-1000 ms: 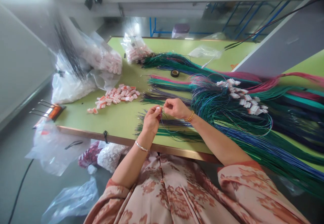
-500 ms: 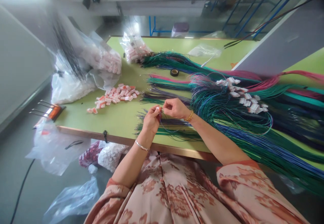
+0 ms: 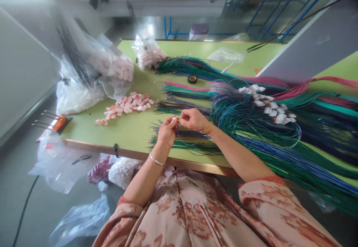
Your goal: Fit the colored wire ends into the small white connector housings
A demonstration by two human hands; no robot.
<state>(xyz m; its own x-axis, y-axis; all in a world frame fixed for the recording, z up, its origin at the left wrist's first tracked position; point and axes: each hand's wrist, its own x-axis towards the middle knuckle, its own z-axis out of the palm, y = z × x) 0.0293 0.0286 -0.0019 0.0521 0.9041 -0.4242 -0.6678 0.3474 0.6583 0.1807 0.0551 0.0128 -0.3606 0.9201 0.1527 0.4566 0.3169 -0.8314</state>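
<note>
Between the fingertips of my left hand (image 3: 167,130) is a small white-and-orange connector housing (image 3: 175,119). My right hand (image 3: 193,120) is pinched close beside it, its fingers on a thin wire (image 3: 179,133) at the connector. The wire hangs below my hands and curves off to the right. Loose connector housings (image 3: 132,103) lie heaped on the table to the left. Bundles of thin wires (image 3: 187,103) lie around and beyond my hands, their tips pointing left. Finished-looking white connectors on wires (image 3: 271,107) rest in a cluster on the right.
The green table (image 3: 134,127) has a metal-edged front. Clear bags of connectors (image 3: 120,68) stand at the back left. A roll of black tape (image 3: 192,79) lies behind the wires. An orange block with metal prongs (image 3: 60,124) sits at the left corner. A slanted panel (image 3: 313,46) rises at right.
Very little differs. My hands stay together at the connector, with only a slight shift of the fingers, and the view has moved minutely.
</note>
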